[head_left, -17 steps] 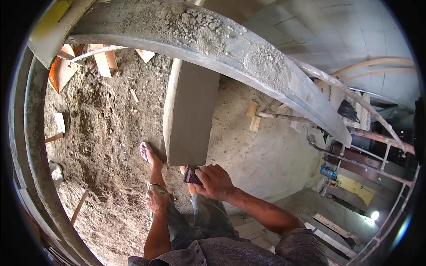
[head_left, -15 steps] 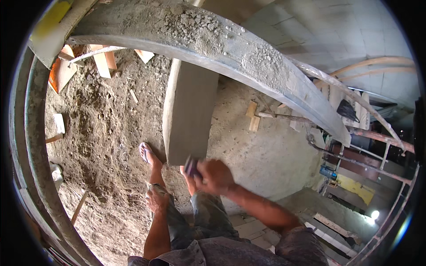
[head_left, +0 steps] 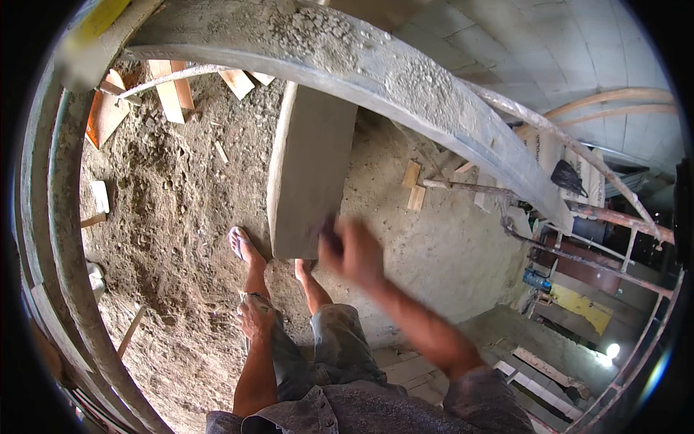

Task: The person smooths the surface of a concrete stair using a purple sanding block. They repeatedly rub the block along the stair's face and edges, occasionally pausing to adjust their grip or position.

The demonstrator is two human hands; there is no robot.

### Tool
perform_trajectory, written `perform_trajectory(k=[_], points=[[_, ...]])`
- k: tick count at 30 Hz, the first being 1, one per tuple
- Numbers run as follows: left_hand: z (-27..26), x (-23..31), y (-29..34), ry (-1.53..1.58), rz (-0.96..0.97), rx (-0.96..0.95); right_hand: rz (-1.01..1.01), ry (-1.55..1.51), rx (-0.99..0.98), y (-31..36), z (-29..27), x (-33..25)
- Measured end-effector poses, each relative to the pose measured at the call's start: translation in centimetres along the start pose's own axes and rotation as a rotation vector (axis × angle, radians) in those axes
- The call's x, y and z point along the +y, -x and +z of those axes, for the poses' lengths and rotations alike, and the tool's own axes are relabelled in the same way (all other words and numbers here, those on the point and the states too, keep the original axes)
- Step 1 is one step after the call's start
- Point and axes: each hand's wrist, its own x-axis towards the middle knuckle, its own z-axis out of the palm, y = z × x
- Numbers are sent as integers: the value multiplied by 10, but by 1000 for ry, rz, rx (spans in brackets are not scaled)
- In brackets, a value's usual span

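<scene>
A smooth grey plastered column [head_left: 311, 173] rises in front of me, its lower end near my feet. My right hand [head_left: 361, 253], smeared by motion, is closed around a small dark purplish block [head_left: 330, 237]. The block is at the right side of the column's face, low down; blur hides its exact kind and whether it touches. My left hand [head_left: 256, 318] rests on my left knee, fingers lying over the trouser hem, with nothing plainly held.
A curved grey beam [head_left: 347, 61] covered in mortar crumbs crosses above. Rough soil [head_left: 173, 217] with wood offcuts [head_left: 168, 94] lies left. Scaffold pipes [head_left: 614, 271] and a blue bottle-like thing [head_left: 536, 280] stand right. Curved pipes [head_left: 65, 217] run along the left edge.
My right hand has moved up along the column with the dark block. My left hand stays on the knee. The view has shifted slightly.
</scene>
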Motion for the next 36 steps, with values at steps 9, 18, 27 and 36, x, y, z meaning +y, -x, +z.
perform_trajectory(k=[9,18,27,36], points=[[17,-13,0,24,-21,20,152,182,-248,-5,35,17],[8,-3,5,-18,51,10,-220,220,451,-145,-8,59],[15,-36,17,54,36,-201,311,-395,26,93,4,1],[27,-45,37,-12,77,-305,597,-1253,216,-17,37,81]])
